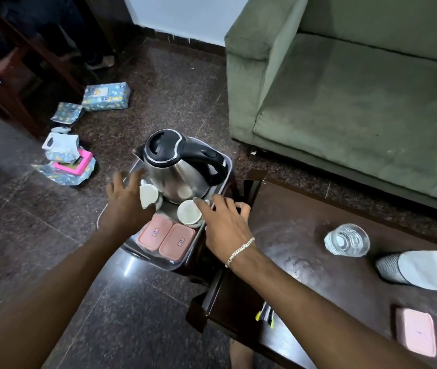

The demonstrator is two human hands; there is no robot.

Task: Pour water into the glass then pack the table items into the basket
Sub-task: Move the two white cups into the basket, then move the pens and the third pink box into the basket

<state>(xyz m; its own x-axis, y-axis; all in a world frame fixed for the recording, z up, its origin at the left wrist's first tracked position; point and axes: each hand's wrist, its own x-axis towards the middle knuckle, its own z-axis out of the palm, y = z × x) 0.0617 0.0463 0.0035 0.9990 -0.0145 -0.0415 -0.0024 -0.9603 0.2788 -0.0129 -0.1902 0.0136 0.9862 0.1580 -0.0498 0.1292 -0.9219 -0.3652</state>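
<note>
Head view: the basket (226, 166), a grey tray-like bin, sat on a low stand just left of the dark table (305, 251), between and under both hands. Inside it stood the steel kettle (178, 169) with black lid and handle at the far end, a white cup (189, 212) upright in the middle, and two pink lidded boxes (166, 238) side by side at the near end.

Left hand (127, 201) was over the basket's left side, fingers spread and blurred, thumb pressed against a second white cup (148, 195) that lay tilted on its side next to the kettle base; whether it actually gripped that cup could not be told.

Right hand (224, 225), bracelet on the wrist, hovered over the basket's right rim, fingers loosely spread, index tip just at the upright cup's edge, other fingertips near or on the rim; it held nothing.

On the table, well apart from both hands to the right: a glass (347, 239) with water in it, a grey ribbed cylinder lying down with a white napkin (424, 269) over it, and a pink flat box (416, 332) near the close edge. A green sofa (358, 102) stood behind the table.
</note>
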